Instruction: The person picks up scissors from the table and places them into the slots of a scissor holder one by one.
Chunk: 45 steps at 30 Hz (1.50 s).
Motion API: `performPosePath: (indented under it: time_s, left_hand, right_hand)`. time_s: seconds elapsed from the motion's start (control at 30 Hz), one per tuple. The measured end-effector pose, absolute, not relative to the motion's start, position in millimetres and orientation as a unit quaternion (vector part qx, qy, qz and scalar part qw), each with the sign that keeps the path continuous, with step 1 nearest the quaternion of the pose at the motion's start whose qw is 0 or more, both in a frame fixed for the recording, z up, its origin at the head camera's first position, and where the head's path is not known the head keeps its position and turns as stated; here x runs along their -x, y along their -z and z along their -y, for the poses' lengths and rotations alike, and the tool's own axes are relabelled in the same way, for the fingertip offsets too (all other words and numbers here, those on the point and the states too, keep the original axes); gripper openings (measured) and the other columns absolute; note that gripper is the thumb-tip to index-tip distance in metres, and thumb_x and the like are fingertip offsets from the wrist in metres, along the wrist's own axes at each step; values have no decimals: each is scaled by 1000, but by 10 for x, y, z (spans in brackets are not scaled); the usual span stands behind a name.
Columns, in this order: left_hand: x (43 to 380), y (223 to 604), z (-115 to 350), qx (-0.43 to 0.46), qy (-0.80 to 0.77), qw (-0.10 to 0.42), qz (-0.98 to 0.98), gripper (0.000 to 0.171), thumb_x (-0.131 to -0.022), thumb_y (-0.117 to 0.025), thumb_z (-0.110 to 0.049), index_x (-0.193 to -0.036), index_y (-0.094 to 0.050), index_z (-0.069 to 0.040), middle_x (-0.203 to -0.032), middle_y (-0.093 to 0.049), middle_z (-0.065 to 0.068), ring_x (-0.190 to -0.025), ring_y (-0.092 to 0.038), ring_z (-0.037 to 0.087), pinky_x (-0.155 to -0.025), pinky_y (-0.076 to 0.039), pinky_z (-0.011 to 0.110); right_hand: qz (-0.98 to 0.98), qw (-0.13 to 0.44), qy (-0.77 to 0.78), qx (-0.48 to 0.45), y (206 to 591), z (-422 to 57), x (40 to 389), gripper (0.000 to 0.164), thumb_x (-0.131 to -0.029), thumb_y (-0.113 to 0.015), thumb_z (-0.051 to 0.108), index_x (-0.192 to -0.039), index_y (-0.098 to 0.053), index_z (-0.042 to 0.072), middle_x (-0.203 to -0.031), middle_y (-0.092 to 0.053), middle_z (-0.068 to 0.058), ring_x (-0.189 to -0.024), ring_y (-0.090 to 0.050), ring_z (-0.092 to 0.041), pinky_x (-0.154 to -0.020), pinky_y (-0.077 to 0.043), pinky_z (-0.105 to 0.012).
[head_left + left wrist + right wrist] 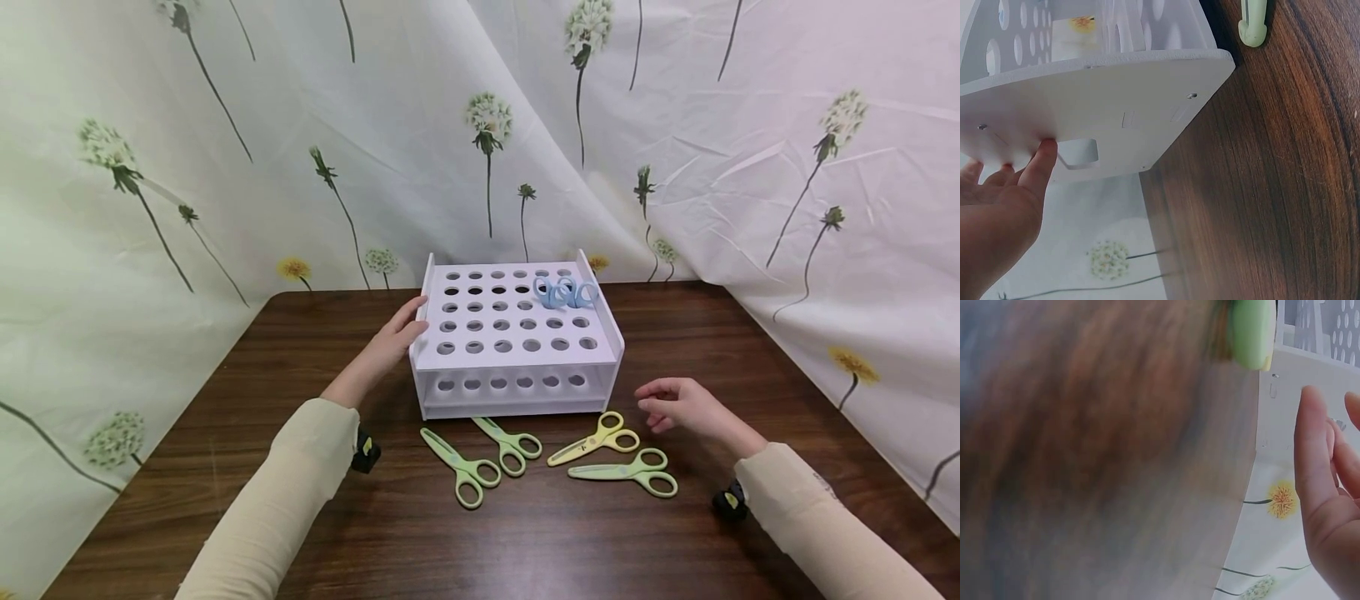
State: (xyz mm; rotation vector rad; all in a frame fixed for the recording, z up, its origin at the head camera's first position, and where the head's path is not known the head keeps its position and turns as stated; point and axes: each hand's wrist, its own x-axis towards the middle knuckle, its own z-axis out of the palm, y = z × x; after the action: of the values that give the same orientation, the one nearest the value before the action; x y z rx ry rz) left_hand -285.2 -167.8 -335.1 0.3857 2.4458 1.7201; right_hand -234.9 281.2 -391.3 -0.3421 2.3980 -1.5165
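Note:
My left hand (pixel 384 346) rests its fingertips on the outer left side of a white rack (pixel 609 333) with rows of round holes. In the left wrist view the fingers (pixel 1039 169) press flat on the side panel, near its rectangular cutout. Two blue scissors (pixel 553 302) stand handles up in holes at the rack's right rear. My right hand (pixel 686 408) hovers bent and holding nothing, just right of the yellow scissors (pixel 602 435). Green scissors (pixel 637 472) lie below these, handles toward that hand; two more green scissors (pixel 463 467) lie farther left.
The dark wooden table (pixel 555 550) carries everything. A white cloth with printed dandelions (pixel 420 167) hangs behind and along both sides. The scissors on the table lie close in front of the rack, one green blade partly beneath its front edge.

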Motion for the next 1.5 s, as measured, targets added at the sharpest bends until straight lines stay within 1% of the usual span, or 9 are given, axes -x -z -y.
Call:
performPosePath:
  time_s: [0.27, 0.57, 0.87, 1.23, 1.33, 1.5]
  left_hand:
    - [2846, 3351, 1679, -121, -569, 65, -811, 53, -99, -37, -25, -148, -17, -17, -150, -12, 17, -126, -29, 34, -100, -26, 50]
    - [2852, 3363, 1691, -117, -570, 68, -810, 54, -99, -38, -26, -148, -16, -17, -150, -11, 17, -127, -27, 34, -101, -25, 50]
    - [2829, 3351, 1691, -119, -570, 71, -810, 54, -99, -38, -26, -148, -16, -17, -150, -10, 16, -128, -26, 34, -101, -24, 50]
    - [2851, 3352, 1682, -124, -574, 68, -806, 55, -99, -38, -24, -148, -16, -16, -150, -12, 18, -126, -29, 34, -100, -26, 49]
    - [2847, 3335, 1679, -123, -574, 72, -806, 55, -99, -38, -24, -148, -15, -16, -150, -10, 17, -128, -27, 34, -101, -25, 50]
    - [2754, 3214, 1645, -117, -571, 84, -808, 55, -100, -37, -21, -148, -14, -13, -150, -8, 18, -130, -21, 37, -102, -21, 53]
  right_hand:
    - [-830, 156, 518, 133, 3976, -2806, 2354, 35, -89, -60, 9, -109, -52, -19, -79, -60, -16, -68, -61, -23, -61, -53, -37]
    - [-837, 189, 495, 138, 3989, -2766, 2347, 34, -87, -63, 11, -106, -56, -16, -80, -58, -12, -68, -60, -22, -61, -53, -36]
    - [-846, 215, 469, 135, 3990, -2716, 2324, 23, -86, -63, 10, -98, -60, -10, -77, -58, -9, -68, -58, -20, -61, -52, -36]
    - [-862, 218, 437, 136, 3972, -2683, 2324, 16, -84, -66, 10, -90, -63, -5, -69, -55, -5, -61, -55, -16, -56, -52, -34]
    - [-865, 222, 429, 138, 3965, -2677, 2327, 16, -84, -66, 11, -89, -64, -4, -69, -56, -4, -60, -54, -16, -55, -51, -33]
    - [-869, 226, 419, 138, 3969, -2666, 2334, 15, -83, -67, 11, -86, -64, -3, -68, -56, -3, -58, -53, -15, -54, -51, -32]
